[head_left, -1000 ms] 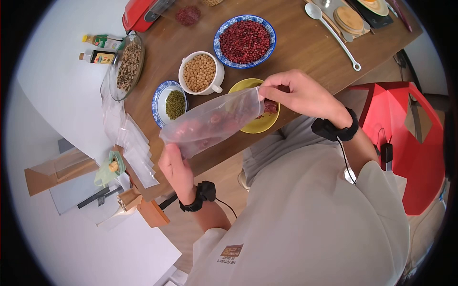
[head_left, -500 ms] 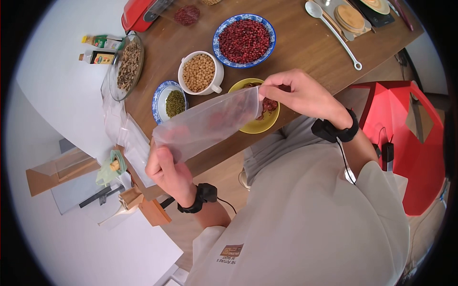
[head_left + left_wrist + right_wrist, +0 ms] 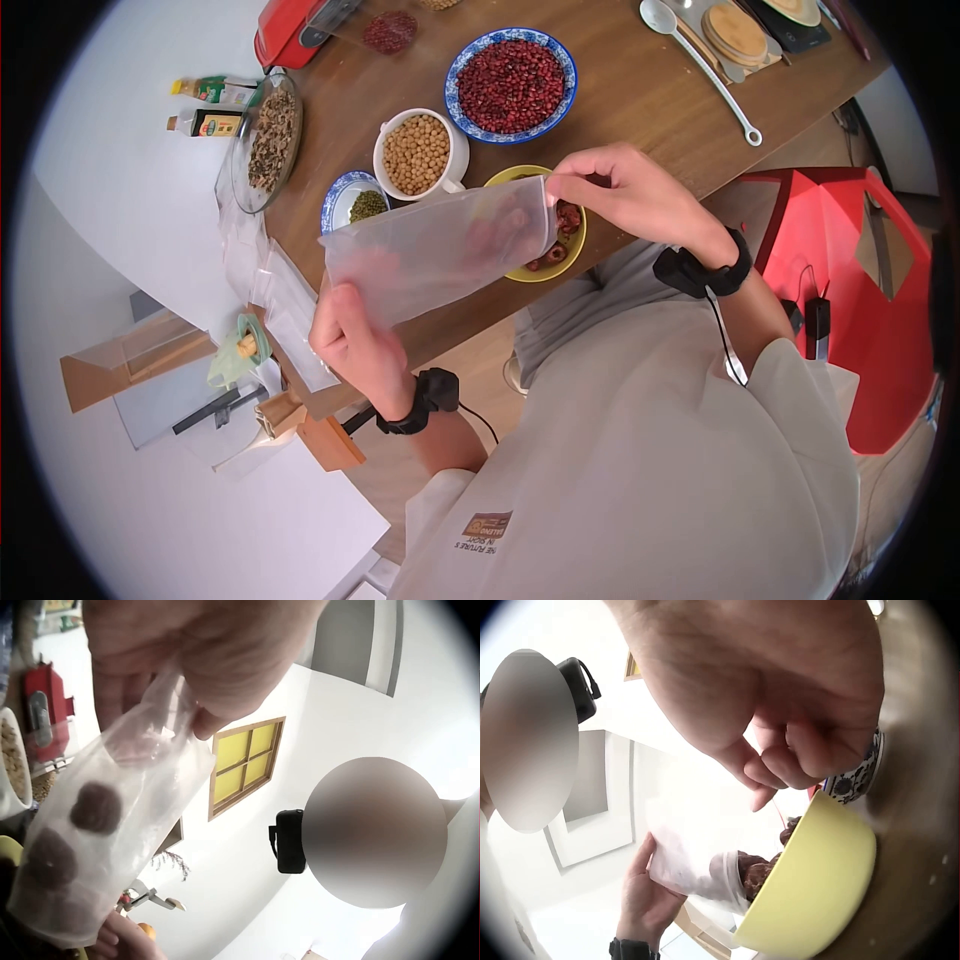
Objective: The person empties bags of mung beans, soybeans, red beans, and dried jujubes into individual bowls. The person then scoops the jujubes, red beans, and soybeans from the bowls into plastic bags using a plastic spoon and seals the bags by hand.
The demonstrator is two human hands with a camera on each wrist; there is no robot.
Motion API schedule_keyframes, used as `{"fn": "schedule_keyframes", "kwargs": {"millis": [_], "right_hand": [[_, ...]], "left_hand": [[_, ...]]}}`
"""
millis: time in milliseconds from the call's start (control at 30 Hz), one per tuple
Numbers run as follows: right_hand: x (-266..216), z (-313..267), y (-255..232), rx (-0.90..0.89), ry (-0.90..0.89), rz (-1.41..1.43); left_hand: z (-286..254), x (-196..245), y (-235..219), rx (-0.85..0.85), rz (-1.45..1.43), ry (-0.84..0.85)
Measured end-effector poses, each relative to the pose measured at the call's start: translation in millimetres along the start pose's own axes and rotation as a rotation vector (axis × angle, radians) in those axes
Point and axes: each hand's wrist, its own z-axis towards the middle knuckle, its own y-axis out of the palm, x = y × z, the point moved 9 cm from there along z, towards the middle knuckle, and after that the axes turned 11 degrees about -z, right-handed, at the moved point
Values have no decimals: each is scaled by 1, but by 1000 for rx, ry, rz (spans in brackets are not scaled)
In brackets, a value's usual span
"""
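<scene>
A clear plastic bag stretches between both hands above the table edge. My left hand grips its lower left end, thumb over the film. My right hand pinches the other end above a yellow bowl of dark red dried fruits. In the left wrist view the bag holds a few dark round fruits at the end away from my left hand. In the right wrist view my right hand has curled fingers above the yellow bowl, with the bag beside it.
On the wooden table stand a blue bowl of red beans, a white cup of chickpeas, a small bowl of green beans, a glass dish and a white spoon. Spare bags lie at the left edge. A red chair stands right.
My left hand moved from under the bag to gripping its end and rose slightly. The bag now lies flatter and higher, and its fruits sit nearer the right hand's end.
</scene>
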Motion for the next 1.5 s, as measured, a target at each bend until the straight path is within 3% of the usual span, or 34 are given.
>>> {"fn": "schedule_keyframes", "kwargs": {"millis": [167, 300, 367, 400, 467, 600, 700, 767, 900, 967, 1100, 1167, 1300, 1367, 1500], "right_hand": [[0, -3, -1, 47, -26, 67], [-9, -5, 2, 26, -23, 33], [-6, -4, 2, 25, -21, 40], [-4, -3, 2, 24, -22, 47], [1, 1, 3, 9, -19, 58], [15, 2, 2, -6, 13, 56], [14, 0, 0, 35, 7, 112], [18, 2, 2, 40, -2, 123], [16, 3, 3, 26, 14, 175], [15, 2, 3, 23, 21, 178], [16, -6, 6, 11, 96, 204], [17, -10, 6, 21, 90, 212], [32, -12, 1, 68, 129, 255], [37, -12, 3, 74, 127, 273], [43, -16, 5, 62, 196, 278]], "left_hand": [[2, 6, 1, 6, -106, 60], [-1, 16, -3, 79, 10, 117], [1, 28, 6, -93, -11, 179], [0, 26, 9, -89, -8, 178], [4, 20, 11, 173, -84, 92], [-2, 6, 24, 79, -163, 61], [-16, -18, 21, 163, -153, -81], [-28, -28, 25, 134, -628, -55], [-46, -59, 6, 223, -704, -49], [-56, -63, 8, 66, -132, -121], [-56, -59, 12, 114, -48, -230], [-42, -48, 22, 42, -112, -124], [-30, -43, 42, 50, -186, -88], [-32, -48, 55, -66, 4, -69], [-38, -65, 63, -118, 40, -106]]}}
